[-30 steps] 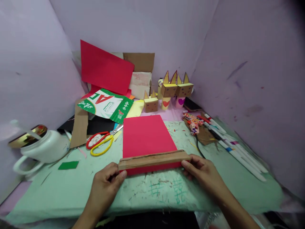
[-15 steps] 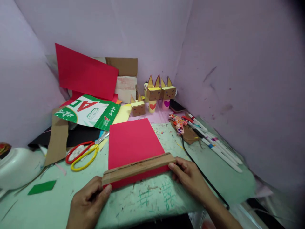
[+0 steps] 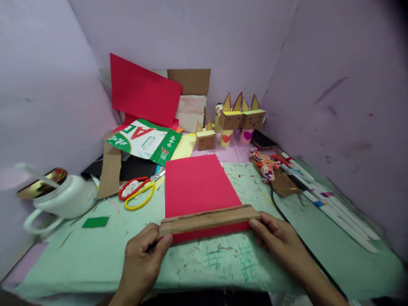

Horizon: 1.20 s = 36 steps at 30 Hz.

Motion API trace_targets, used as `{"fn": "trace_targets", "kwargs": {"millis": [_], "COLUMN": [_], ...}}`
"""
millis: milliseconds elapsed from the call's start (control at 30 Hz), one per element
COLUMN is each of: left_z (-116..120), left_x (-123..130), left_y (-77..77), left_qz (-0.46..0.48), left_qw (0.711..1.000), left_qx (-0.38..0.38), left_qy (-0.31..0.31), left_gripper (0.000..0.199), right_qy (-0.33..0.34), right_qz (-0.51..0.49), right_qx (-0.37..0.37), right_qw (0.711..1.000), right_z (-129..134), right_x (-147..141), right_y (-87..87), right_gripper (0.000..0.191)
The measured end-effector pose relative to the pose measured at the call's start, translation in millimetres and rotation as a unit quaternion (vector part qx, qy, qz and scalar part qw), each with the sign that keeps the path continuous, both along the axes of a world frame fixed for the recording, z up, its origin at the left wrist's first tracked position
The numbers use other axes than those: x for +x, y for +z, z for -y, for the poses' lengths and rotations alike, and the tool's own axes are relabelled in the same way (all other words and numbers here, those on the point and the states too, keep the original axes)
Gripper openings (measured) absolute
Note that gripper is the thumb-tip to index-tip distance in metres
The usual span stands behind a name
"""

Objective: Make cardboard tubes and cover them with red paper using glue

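A long folded cardboard strip (image 3: pixel 207 220) lies across the near part of a red sheet of paper (image 3: pixel 200 185). My left hand (image 3: pixel 143 255) grips the strip's left end, with the thumb at its lower corner. At the other end, my right hand (image 3: pixel 274 233) pinches the strip between thumb and fingers. A narrow band of red paper shows below the strip, between the two hands. The fingers behind and under the cardboard are hidden.
Scissors (image 3: pixel 140 193) with red and yellow handles and a white mug (image 3: pixel 66 197) are at left. Cardboard cat figures (image 3: pixel 231 121) stand at the back. A glue gun (image 3: pixel 266 165), its black cord (image 3: pixel 290 225) and several markers (image 3: pixel 338 212) lie at right.
The view has turned to the left, so everything appears further right and more of the mug shows. Both hands keep their hold on the cardboard strip, which lies much the same on the paper.
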State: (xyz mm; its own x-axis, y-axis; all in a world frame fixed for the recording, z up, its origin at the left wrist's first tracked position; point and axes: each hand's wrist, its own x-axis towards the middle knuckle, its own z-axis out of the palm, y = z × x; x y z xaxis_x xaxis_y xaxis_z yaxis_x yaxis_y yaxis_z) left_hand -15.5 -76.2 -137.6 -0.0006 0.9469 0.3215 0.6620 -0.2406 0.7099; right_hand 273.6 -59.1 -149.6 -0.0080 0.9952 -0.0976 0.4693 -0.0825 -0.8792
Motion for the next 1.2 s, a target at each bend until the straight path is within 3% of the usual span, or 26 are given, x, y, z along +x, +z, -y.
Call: {"fn": "trace_targets", "kwargs": {"millis": [367, 533, 733, 1000, 1200], "left_z": [2.0, 5.3, 9.5, 12.7, 11.2], "left_x": [0.4, -3.4, -3.2, -0.6, -0.9], "left_y": [6.1, 1.0, -3.6, -1.7, -2.9], "left_qz": [-0.012, -0.019, -0.01, -0.031, -0.044], "left_qw": [1.0, 1.0, 0.999, 0.998, 0.997], "left_qx": [0.008, 0.005, -0.015, -0.011, -0.036], "left_qy": [-0.004, -0.014, 0.038, 0.048, 0.057], "left_gripper": [0.036, 0.035, 0.03, 0.027, 0.034], "right_qy": [0.035, 0.044, 0.039, 0.099, 0.092], "right_qz": [0.028, 0.047, 0.04, -0.008, -0.068], "right_qx": [0.017, 0.036, 0.071, 0.017, 0.0], "right_qw": [0.999, 0.997, 0.996, 0.995, 0.993], "right_z": [3.6, 3.8, 0.9, -5.4, -3.4], "right_x": [5.6, 2.0, -2.7, 7.1, 11.7], "right_y": [-3.4, 1.3, 5.3, 8.1, 5.1], "right_gripper": [0.037, 0.032, 0.028, 0.024, 0.015]}}
